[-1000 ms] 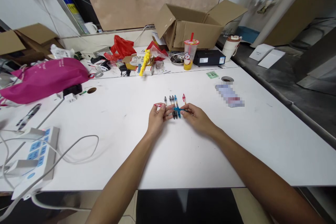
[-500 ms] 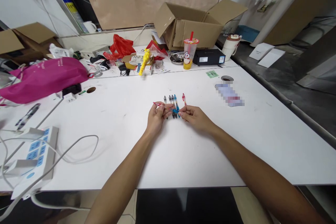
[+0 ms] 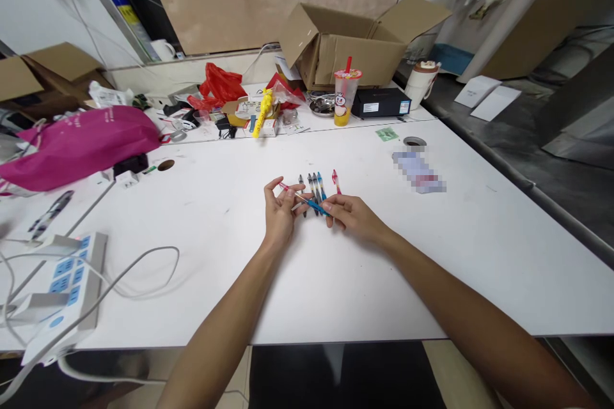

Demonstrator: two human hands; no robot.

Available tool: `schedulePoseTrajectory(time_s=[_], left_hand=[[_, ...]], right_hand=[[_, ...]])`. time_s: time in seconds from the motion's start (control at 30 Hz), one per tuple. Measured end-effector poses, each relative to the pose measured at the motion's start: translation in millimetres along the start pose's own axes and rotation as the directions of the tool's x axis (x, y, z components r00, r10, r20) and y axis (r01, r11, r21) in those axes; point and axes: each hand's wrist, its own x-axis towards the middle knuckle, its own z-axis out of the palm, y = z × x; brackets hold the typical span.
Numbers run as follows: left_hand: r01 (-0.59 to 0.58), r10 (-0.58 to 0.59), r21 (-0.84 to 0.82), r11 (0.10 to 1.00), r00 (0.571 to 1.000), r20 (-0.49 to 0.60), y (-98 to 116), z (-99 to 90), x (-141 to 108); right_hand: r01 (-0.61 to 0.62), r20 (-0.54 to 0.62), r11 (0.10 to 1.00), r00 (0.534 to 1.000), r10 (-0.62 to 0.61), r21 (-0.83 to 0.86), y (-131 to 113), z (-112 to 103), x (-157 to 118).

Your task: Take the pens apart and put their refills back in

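Pinching a pink-and-blue pen (image 3: 314, 206) between partly spread left hand (image 3: 280, 212) and curled right hand (image 3: 352, 213), the latter at its blue end. Slanting lengthwise across the gap between both hands, pointing pink end outward past left thumb.

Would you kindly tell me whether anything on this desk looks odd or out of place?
Yes: the held pen, with its pink end at the left hand and its blue end at the right hand, looks mismatched, whereas the blue pen lying behind it has a blue top. I see no spill.
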Motion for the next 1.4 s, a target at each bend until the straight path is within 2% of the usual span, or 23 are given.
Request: schedulePoseTrajectory(time_s=[0.27,0.47,0.53,0.67,0.77,0.83,0.97,1.13,1.2,1.23,1.33,1.4], left_hand=[[0.016,-0.016,0.036,0.999,1.0,-0.001,4,-4.4,3],[0.048,-0.049,0.03,0.998,0.998,0.046,3,-0.9,2],[0.073,-0.075,0.027,0.997,0.996,0.055,2,0.1,1],[0.084,-0.082,0.064,0.994,0.996,-0.021,-2,-2.6,3],[0.097,-0.09,0.129,0.987,0.994,-0.063,-4,-7.0,6],[0.106,-0.095,0.154,0.982,0.993,-0.075,-4,-8.7,7],[0.109,-0.1,0.174,0.979,0.993,-0.059,-3,-8.0,7],[0.12,-0.114,0.178,0.977,0.992,-0.046,-1,-5.8,6],[0.125,-0.118,0.177,0.976,0.992,-0.052,-1,-5.5,6],[0.128,-0.12,0.176,0.976,0.991,-0.055,-1,-5.5,7],[0.138,-0.13,0.173,0.975,0.99,-0.06,0,-5.8,7],[0.144,-0.135,0.169,0.975,0.989,-0.06,0,-6.0,7]], right_hand=[[0.064,-0.108,0.973,0.99,-0.089,-0.22,-1,-3,-1],[0.102,0.044,0.92,0.995,-0.092,-0.378,-4,11,-10],[0.111,0.044,0.906,0.994,-0.102,-0.409,-5,15,-11],[0.018,-0.155,0.858,0.981,-0.114,-0.513,-5,10,-8],[-0.101,-0.272,0.771,0.957,-0.096,-0.628,-2,-1,-3],[-0.146,-0.281,0.737,0.958,-0.061,-0.66,4,-6,0],[-0.165,-0.304,0.733,0.951,-0.059,-0.659,15,-7,5],[-0.181,-0.304,0.632,0.948,-0.09,-0.753,13,-8,5],[-0.123,-0.28,0.613,0.946,-0.166,-0.781,10,-11,4],[-0.052,-0.236,0.606,0.945,-0.228,-0.794,9,-13,3],[0.243,-0.003,0.547,0.912,-0.409,-0.801,9,-17,3],[0.341,0.108,0.508,0.895,-0.432,-0.791,12,-18,4]])
